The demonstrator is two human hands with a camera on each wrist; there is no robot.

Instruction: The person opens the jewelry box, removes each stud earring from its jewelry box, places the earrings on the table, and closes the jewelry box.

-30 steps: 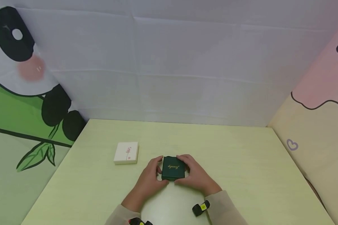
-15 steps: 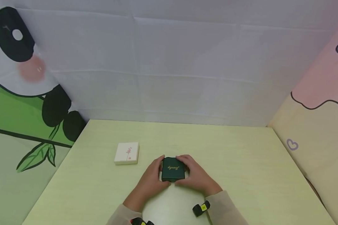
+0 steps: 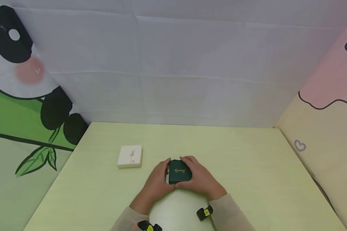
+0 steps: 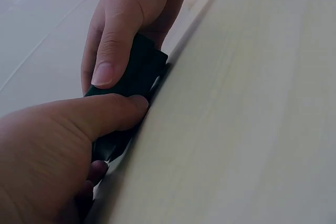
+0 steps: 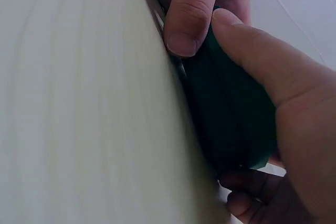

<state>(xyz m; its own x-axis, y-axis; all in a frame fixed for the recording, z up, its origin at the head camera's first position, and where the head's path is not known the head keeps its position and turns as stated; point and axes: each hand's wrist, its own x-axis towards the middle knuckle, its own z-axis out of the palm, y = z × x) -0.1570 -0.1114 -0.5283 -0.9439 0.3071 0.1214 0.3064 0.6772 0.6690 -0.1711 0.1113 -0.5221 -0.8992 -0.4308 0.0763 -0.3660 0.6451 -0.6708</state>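
Note:
A dark green jewelry box (image 3: pixel 180 171) with gold lettering, upside down from here, sits between my hands at the front middle of the table. My left hand (image 3: pixel 156 184) grips its left side, thumb at the near edge and fingers at the far corner. My right hand (image 3: pixel 201 179) holds the right side, its thumb along the near face close to the left thumb. In the left wrist view, the right thumb presses higher on the box (image 4: pixel 137 69) and the left thumb lower, near the tabletop. The right wrist view shows a lengthwise seam along the box's side (image 5: pixel 231 108).
A flat white box (image 3: pixel 129 156) with a pink flower print lies left of the hands. The pale wooden table (image 3: pixel 248 160) runs back to a white cloth wall (image 3: pixel 191 64). Printed panels flank it on both sides, and black straps circle both wrists.
The green box has shifted slightly right and turned a little. My right thumb has slid left along its near edge, and the left hand has followed to the right. The white box stays put.

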